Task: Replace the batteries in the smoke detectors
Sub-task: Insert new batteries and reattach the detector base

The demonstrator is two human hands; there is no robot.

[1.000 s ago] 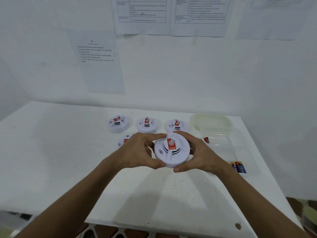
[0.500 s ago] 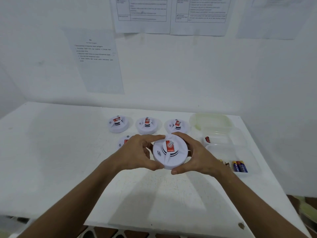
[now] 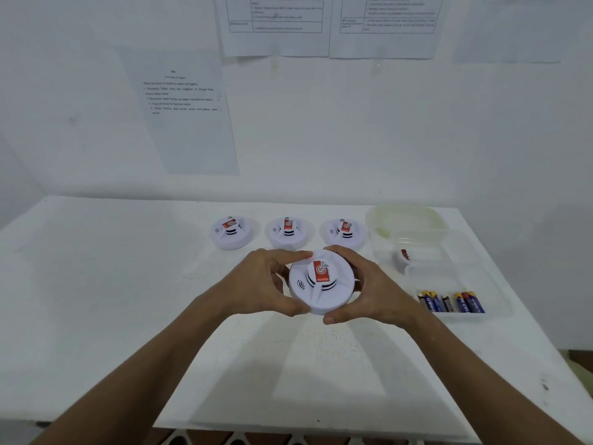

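Both hands are cradling a white smoke detector [image 3: 322, 285] just above the white table [image 3: 128, 300], the left hand [image 3: 256, 284] curling thumb and fingers round its left rim with the forefinger reaching over the top edge, where a small red light is glowing, and the right hand [image 3: 369, 290] wrapping the right rim, thumb underneath at the front. The step in hand appears to be twisting the detector's body against its base to get at the battery bay; doing it well likely means the two hands turning in opposite directions with even pressure on the rim, keeping clear of the raised centre with its red label. Three more detectors [image 3: 287, 232] are sitting in a row behind, near the wall. To the right, a clear plastic tray [image 3: 494, 303] is holding several AA batteries [image 3: 451, 301]. The underside and any seam of the held unit are hidden, so whether the base has begun to turn cannot be told; a further object behind the left hand is wholly masked, and a red-marked item [image 3: 402, 256] in a clear container is too small to identify, as is the wall notices' print
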